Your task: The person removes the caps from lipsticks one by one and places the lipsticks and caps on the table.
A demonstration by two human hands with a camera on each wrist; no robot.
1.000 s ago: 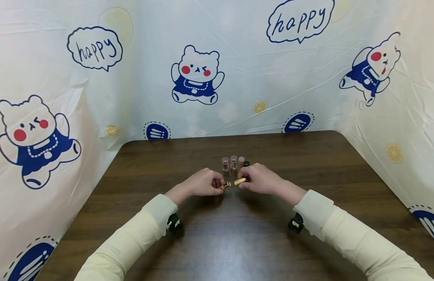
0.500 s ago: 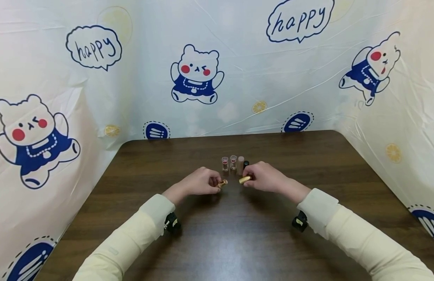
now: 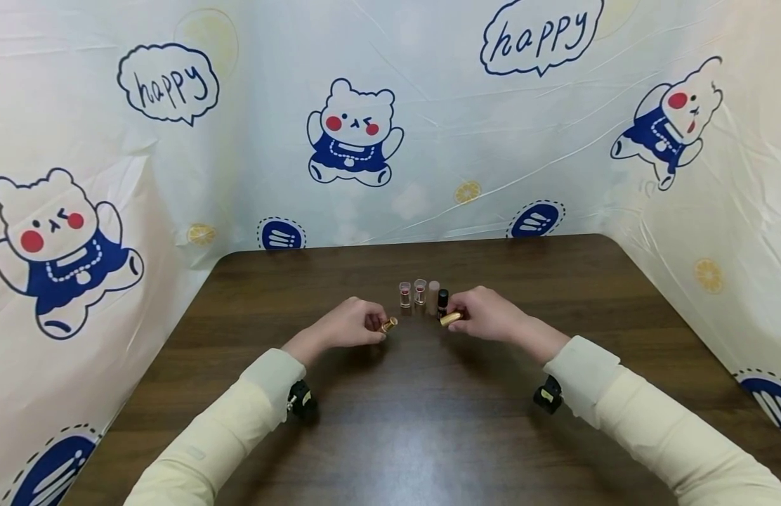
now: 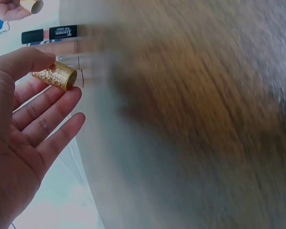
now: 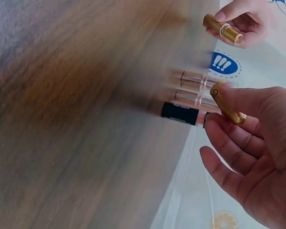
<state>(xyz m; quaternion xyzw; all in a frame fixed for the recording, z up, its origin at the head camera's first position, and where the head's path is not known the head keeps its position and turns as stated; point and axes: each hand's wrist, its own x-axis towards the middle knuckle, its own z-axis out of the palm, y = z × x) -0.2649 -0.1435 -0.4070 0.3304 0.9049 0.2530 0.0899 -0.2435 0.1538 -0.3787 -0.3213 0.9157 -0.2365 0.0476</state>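
In the head view my left hand (image 3: 355, 322) pinches a gold lipstick tube (image 3: 388, 325) between thumb and fingers. Its open collar end shows in the right wrist view, where the lipstick tube (image 5: 223, 29) points toward the lower right. My right hand (image 3: 488, 315) pinches a gold lipstick cap (image 3: 451, 319), also seen as a cap (image 5: 227, 104) close up in the right wrist view. Tube and cap are apart, both held above the table. The cap is just in front of a black-capped lip gloss tube (image 3: 443, 301) that stands upright.
Left of the black-capped tube stand a pinkish tube (image 3: 433, 298) and two clear-topped lipsticks, one (image 3: 420, 292) in the middle and one (image 3: 405, 295) leftmost. All stand in a row on the brown wooden table (image 3: 390, 414). A printed curtain (image 3: 428, 140) hangs behind the table's far edge.
My hands have drawn apart: the left with the lipstick tube moved left, the right with the cap moved right. More of the black-capped tube now shows.
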